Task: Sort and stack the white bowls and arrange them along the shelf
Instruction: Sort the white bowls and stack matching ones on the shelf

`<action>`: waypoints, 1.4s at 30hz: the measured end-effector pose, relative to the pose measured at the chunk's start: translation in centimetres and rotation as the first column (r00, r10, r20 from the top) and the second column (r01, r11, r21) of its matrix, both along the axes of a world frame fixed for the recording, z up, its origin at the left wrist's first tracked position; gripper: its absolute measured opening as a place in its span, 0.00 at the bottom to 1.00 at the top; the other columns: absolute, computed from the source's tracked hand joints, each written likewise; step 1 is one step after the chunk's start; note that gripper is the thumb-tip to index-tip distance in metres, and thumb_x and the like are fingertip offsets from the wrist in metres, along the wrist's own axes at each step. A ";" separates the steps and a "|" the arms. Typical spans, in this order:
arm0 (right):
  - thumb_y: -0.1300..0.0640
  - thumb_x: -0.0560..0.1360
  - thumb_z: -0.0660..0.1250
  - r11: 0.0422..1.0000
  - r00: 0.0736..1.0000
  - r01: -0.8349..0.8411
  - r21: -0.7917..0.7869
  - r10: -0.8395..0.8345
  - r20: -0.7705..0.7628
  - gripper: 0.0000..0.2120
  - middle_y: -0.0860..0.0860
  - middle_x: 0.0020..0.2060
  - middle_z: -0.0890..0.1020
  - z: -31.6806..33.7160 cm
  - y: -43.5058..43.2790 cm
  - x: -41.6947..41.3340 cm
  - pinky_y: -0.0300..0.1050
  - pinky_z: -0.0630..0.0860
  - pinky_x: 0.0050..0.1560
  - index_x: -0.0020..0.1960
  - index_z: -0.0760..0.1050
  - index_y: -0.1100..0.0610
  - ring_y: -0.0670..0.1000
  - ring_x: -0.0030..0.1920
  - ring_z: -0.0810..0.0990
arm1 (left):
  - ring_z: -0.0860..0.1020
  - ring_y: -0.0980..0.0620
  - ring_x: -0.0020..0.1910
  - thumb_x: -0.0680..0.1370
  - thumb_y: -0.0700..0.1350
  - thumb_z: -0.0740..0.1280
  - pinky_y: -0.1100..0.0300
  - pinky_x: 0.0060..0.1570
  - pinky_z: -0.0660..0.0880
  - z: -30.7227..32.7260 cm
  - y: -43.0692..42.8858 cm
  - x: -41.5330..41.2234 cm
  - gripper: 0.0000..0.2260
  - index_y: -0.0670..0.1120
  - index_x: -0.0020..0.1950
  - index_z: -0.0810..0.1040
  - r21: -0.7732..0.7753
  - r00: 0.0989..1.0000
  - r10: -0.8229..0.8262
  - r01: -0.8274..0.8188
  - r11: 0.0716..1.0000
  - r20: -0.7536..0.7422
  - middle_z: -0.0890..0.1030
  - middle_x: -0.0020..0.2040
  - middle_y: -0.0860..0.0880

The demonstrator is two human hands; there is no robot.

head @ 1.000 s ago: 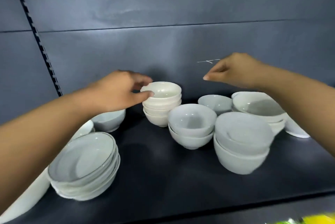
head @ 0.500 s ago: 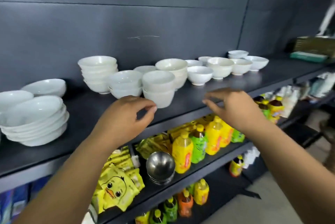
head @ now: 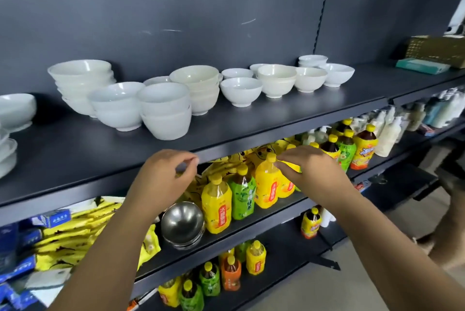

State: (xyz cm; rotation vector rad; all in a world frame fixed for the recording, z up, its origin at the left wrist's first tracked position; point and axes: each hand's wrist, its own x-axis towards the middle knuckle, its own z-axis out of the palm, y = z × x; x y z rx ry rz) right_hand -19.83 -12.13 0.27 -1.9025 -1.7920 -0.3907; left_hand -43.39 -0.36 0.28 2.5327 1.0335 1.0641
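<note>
The shelf, the uppermost dark board in view, carries the white bowls in a loose row. At the left a tall stack stands close to the back wall. Just in front of it are a two-bowl stack and a deeper stack, side by side and near the front edge. A cream-tinted stack rises behind them. To the right follow a single bowl, a second cream stack and further bowls toward the upright. Shallow dishes are cut off by the left border.

Both hands are held in front of the shelf's front edge, below the bowls and well apart from them. The left hand has loosely curled fingers, thumb near forefinger, and holds nothing. The right hand points its relaxed fingers leftward and is likewise empty. Behind the hands, the lower shelf holds drink bottles, steel bowls and yellow packets.
</note>
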 end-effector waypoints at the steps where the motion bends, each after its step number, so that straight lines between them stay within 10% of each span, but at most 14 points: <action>1: 0.54 0.70 0.68 1.000 1.000 0.000 -0.004 0.000 -0.024 0.10 0.55 0.39 0.85 0.4 0.4 1.0 0.51 0.80 0.35 0.43 0.83 0.59 0.58 0.42 0.83 | 0.78 0.48 0.44 0.74 0.48 0.65 0.61 0.41 0.67 0.0 0.1 1.0 0.12 0.41 0.47 0.83 -0.013 0.999 0.040 -0.040 0.999 0.029 0.83 0.44 0.46; 7: 0.54 0.75 0.66 1.000 0.989 -0.004 -0.028 0.000 -0.147 0.13 0.59 0.46 0.83 1.7 4.9 6.5 0.51 0.75 0.46 0.48 0.80 0.64 0.61 0.50 0.78 | 0.74 0.53 0.49 0.76 0.41 0.66 0.65 0.46 0.65 -0.1 1.4 5.7 0.08 0.42 0.54 0.81 -0.101 0.935 0.316 -0.303 0.948 0.164 0.78 0.47 0.52; 17: 0.46 0.76 0.63 0.989 0.915 -0.008 -0.146 -0.052 -0.400 0.25 0.54 0.65 0.74 1.7 16.3 10.0 0.43 0.67 0.60 0.69 0.67 0.58 0.53 0.64 0.72 | 0.78 0.47 0.51 0.74 0.48 0.66 0.63 0.48 0.67 -0.7 7.1 12.4 0.12 0.42 0.52 0.81 -0.079 0.965 0.262 -0.260 0.962 0.023 0.82 0.50 0.46; 27: 0.41 0.61 0.74 0.982 0.426 -0.168 -0.090 -0.010 -0.905 0.38 0.49 0.61 0.76 0.4 25.0 12.1 0.48 0.70 0.65 0.65 0.68 0.56 0.50 0.62 0.73 | 0.77 0.51 0.49 0.76 0.44 0.65 0.64 0.47 0.67 -1.7 9.8 13.3 0.07 0.44 0.50 0.81 -0.110 0.940 0.339 -0.335 0.936 0.022 0.82 0.49 0.50; 42: 0.47 0.60 0.77 0.957 0.323 -0.289 0.035 0.131 -0.937 0.38 0.47 0.59 0.76 -0.8 25.9 13.7 0.48 0.72 0.62 0.65 0.67 0.54 0.49 0.60 0.74 | 0.76 0.55 0.45 0.77 0.45 0.64 0.66 0.44 0.70 -0.8 8.9 13.9 0.06 0.48 0.49 0.81 -0.234 0.883 0.467 -0.461 0.856 -0.032 0.78 0.42 0.59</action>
